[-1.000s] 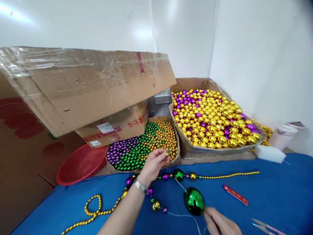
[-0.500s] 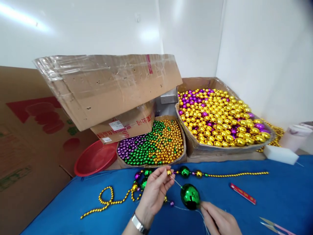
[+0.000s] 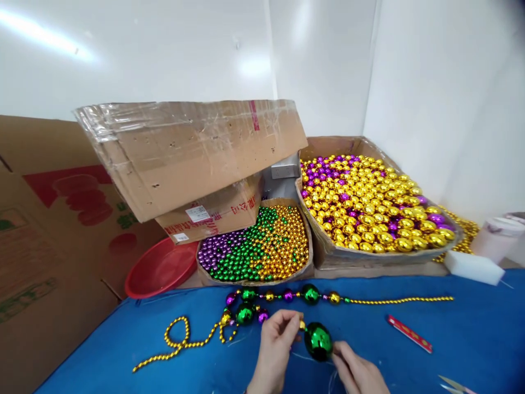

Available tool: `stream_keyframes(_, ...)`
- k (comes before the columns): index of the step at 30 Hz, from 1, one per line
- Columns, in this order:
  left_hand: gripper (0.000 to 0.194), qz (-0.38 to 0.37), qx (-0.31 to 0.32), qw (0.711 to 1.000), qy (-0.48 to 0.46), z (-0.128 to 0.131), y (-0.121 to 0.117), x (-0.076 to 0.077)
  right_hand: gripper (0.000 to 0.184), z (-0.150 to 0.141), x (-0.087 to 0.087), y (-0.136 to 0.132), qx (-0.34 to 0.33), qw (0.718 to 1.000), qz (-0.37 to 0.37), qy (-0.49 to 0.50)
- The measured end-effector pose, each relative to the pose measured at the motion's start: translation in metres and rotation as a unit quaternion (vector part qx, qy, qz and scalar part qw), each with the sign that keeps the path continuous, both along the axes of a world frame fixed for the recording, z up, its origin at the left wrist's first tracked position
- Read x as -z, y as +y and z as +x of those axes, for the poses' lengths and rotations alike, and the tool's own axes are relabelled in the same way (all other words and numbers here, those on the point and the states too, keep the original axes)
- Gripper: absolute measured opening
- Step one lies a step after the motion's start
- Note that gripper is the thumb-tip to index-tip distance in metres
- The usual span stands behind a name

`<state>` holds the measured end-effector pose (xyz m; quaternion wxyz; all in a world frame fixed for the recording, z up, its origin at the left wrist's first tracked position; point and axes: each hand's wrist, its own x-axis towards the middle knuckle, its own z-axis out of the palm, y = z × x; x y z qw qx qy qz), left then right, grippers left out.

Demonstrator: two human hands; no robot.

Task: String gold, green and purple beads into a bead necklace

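Note:
Between my hands hangs a large shiny green bead (image 3: 318,342) on a thin string. My left hand (image 3: 275,346) is closed in a pinch on a small gold bead (image 3: 302,325), which sits close against the green bead's left end. My right hand (image 3: 360,368) pinches the string right at the green bead's other end, fingertips touching it. Loose string trails below on the blue cloth (image 3: 221,366). Behind my hands lies a bead garland (image 3: 287,295) of green, purple and gold beads, with thin gold bead chains at its ends.
At the back stand a carton of small purple, green and gold beads (image 3: 283,235) and a larger carton of gold and purple beads (image 3: 369,202). Cardboard boxes (image 3: 197,158) lean over a red basin (image 3: 159,268). Rightward lie a red strip (image 3: 409,334), scissors (image 3: 455,384) and white foam (image 3: 473,267).
My left hand has moved down and right, bringing the gold bead along the string up to the green bead. The bare string between them is gone. The view has shifted slightly.

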<state>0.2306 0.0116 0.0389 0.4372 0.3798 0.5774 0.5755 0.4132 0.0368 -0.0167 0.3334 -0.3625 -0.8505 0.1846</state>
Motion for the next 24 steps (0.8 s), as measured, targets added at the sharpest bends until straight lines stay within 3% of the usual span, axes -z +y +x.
stream_keyframes(3,0.024,0.018,0.002,0.994,0.109,-0.001,0.0,-0.002,0.024,0.008,-0.001,0.006,0.001,1.0,0.003,0.0)
stream_keyframes(7,0.017,0.088,0.033,0.969,0.23,0.003,-0.002,-0.036,0.03,0.026,-0.019,0.013,0.006,0.999,-0.027,-0.016)
stream_keyframes(11,0.015,0.148,0.062,0.951,0.265,0.014,0.0,-0.073,0.038,0.017,-0.042,0.017,-0.025,0.999,-0.048,-0.003)
stream_keyframes(14,0.014,0.159,0.067,0.955,0.24,0.019,0.0,-0.082,0.033,0.005,-0.046,0.017,-0.052,0.997,-0.053,0.022)
stream_keyframes(17,0.016,0.135,0.067,0.97,0.189,0.017,-0.003,-0.072,0.028,0.005,-0.042,0.018,-0.064,0.994,-0.071,0.044)
stream_keyframes(20,0.025,0.114,0.069,0.974,0.185,0.018,-0.007,-0.046,0.029,0.011,-0.046,0.018,-0.056,0.992,-0.097,0.064)
stream_keyframes(22,0.034,0.117,0.101,0.955,0.255,0.024,-0.008,-0.025,0.03,0.013,-0.055,0.016,-0.052,0.989,-0.117,0.075)
stream_keyframes(24,0.038,0.121,0.161,0.914,0.353,0.033,-0.007,-0.005,0.031,0.014,-0.069,0.012,-0.066,0.984,-0.138,0.086)
